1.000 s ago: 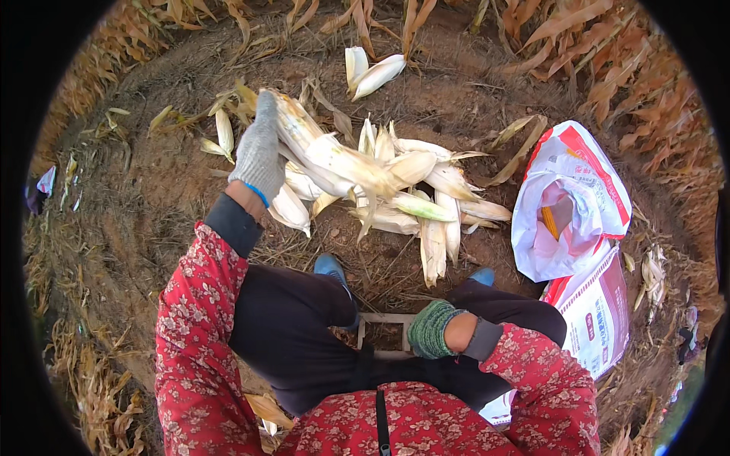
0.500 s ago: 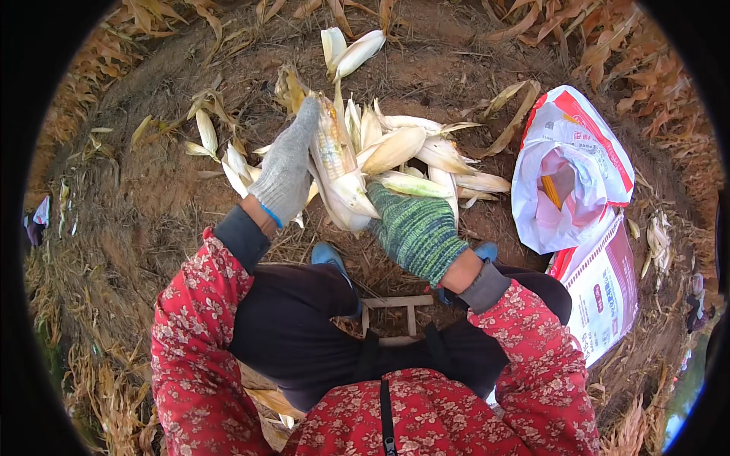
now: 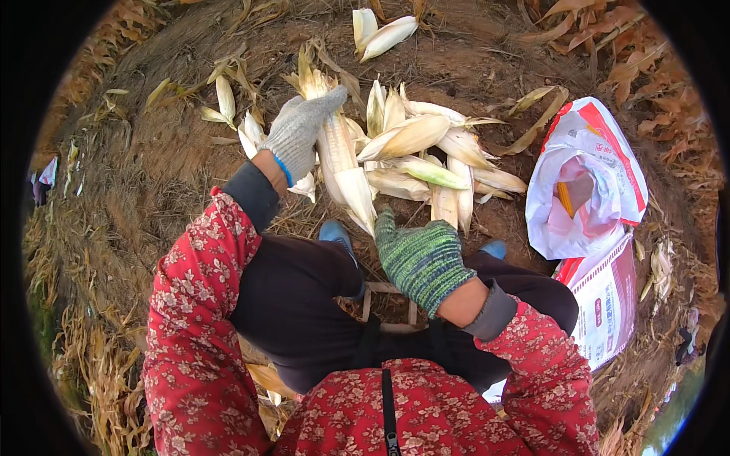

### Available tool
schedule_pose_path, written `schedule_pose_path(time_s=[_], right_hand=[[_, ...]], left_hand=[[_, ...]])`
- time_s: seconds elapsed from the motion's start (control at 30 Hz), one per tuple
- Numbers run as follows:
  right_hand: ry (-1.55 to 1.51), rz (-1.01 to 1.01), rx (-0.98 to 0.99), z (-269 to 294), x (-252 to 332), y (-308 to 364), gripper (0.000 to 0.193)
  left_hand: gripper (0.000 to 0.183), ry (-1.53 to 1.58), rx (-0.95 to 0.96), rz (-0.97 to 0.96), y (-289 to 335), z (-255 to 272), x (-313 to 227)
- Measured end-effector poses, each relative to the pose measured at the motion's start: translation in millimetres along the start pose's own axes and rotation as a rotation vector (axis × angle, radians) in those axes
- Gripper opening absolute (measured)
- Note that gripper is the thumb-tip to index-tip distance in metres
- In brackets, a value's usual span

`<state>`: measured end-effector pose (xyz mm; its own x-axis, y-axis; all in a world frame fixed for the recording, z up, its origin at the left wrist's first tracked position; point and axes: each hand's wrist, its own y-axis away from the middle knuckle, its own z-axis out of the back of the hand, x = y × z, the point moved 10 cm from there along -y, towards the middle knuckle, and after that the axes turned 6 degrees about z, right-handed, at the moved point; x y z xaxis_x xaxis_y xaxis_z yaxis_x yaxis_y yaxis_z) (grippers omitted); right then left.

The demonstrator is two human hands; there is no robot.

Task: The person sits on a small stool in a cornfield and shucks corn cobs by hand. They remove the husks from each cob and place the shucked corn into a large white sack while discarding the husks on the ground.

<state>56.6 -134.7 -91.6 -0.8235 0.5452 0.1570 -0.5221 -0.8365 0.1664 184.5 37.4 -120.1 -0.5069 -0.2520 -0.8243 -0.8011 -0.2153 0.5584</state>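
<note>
Clasping tapered, papery corn ear (image 3: 337, 156) in knit left grip (image 3: 298, 135), striped right grip (image 3: 423, 261), hold unclear

We're looking down and ahead from the wearer's head, a single wide fisheye view, upright, ringed in black! Nearest of all, the red floral jacket (image 3: 334, 414) spreads along the lower edge; farther out, the left hand (image 3: 299, 133) and right hand (image 3: 422, 262); beyond, soil (image 3: 182, 144) curves away towards dry leaves (image 3: 673, 83) at the upper corners.
</note>
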Motion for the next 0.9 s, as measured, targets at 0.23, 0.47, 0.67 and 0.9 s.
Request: schedule_pose_path(time_s=[0.23,0.47,0.67,0.9], right_hand=[[0.0,0.078,0.01,-1.1,21.4,21.3,0.05],[-0.213,0.151,0.144,-10.6,24.8,38.9,0.072],[-0.159,-0.049,0.226,-8.7,-45.6,37.0,0.082],[-1.286,-0.308,-0.313,-30.1,-76.5,-0.3,0.088]], left_hand=[[0.035,-0.04,0.023,0.019,0.7,-1.4,4.5],[0.032,0.056,-0.09,-0.026,-13.8,39.6,-9.9],[0.034,-0.21,0.092,-0.101,16.7,-6.4,-23.5],[0.043,-0.157,0.488,0.059,70.5,-98.4,5.2]])
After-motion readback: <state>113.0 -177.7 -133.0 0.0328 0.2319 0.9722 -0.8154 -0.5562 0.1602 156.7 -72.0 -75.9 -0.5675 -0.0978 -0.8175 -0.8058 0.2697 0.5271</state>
